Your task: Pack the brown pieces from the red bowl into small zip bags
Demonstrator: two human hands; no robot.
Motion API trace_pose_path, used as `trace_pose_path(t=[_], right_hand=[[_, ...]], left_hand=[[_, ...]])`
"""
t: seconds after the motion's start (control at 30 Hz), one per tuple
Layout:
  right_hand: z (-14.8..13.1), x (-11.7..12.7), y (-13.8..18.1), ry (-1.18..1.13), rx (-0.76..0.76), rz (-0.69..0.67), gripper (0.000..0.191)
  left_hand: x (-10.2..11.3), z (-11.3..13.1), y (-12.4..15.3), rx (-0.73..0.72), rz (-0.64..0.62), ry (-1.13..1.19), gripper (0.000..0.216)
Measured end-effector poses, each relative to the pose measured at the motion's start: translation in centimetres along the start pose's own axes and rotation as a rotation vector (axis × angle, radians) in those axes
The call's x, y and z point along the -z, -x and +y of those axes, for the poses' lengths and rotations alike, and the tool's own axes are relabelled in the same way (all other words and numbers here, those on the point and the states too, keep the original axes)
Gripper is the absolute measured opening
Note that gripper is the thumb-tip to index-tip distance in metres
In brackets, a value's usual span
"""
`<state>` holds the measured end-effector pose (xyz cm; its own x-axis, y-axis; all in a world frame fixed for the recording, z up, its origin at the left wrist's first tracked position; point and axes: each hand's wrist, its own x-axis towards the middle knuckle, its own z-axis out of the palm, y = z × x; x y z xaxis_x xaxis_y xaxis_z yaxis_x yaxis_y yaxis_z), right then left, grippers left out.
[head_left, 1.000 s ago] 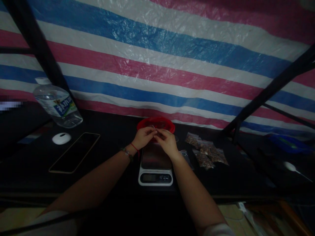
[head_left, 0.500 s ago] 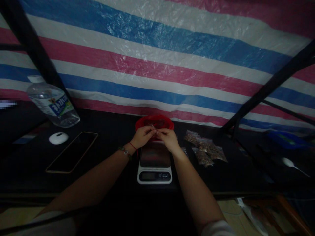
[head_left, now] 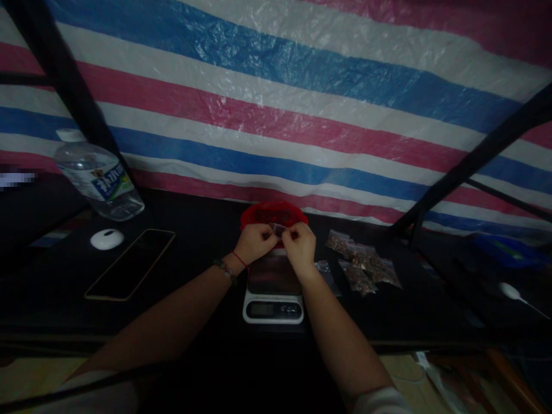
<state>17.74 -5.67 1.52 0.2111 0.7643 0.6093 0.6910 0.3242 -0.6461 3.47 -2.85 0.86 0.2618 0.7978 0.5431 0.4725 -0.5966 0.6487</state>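
Observation:
My left hand (head_left: 255,244) and my right hand (head_left: 301,247) are side by side above the back of a small kitchen scale (head_left: 273,311). Both are closed, fingertips pinching a small clear plastic bag (head_left: 278,229) between them; its contents cannot be made out. Just behind the hands stands a red plastic basin (head_left: 254,215), partly covered by them. Beside my right forearm lies a flat clear bag (head_left: 331,282). Further right is a cluster of small zip bags (head_left: 364,265) filled with brownish bits.
To the left are a large plastic bottle (head_left: 106,181), a white mouse (head_left: 106,239) and a phone (head_left: 131,264) on the black table (head_left: 198,224). On the right lie a white spoon (head_left: 511,291) and a blue tray (head_left: 509,250). Dark metal posts and a striped sheet stand behind.
My fingertips have moved apart, stretching the bag's edge between them, where they were close together before. The flat bag by my right forearm shows more now. The view has shifted slightly.

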Motion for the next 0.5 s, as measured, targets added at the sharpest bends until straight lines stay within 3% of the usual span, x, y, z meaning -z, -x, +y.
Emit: trace_pose_path(t=[0.23, 0.37, 0.5], right_hand=[[0.4, 0.4, -0.5, -0.353, -0.041, -0.082, 0.009], [1.6, -0.3, -0.7, -0.705, -0.31, -0.143, 0.033], [2.3, -0.6, -0.9, -0.898, -0.545, -0.243, 0.048]], left_hand=[[0.8, -0.1, -0.4, -0.172, 0.116, 0.064, 0.016], [1.2, -0.5, -0.5, -0.171, 0.101, 0.104, 0.016], [1.4, -1.2, -0.7, -0.197, 0.093, 0.122, 0.016]])
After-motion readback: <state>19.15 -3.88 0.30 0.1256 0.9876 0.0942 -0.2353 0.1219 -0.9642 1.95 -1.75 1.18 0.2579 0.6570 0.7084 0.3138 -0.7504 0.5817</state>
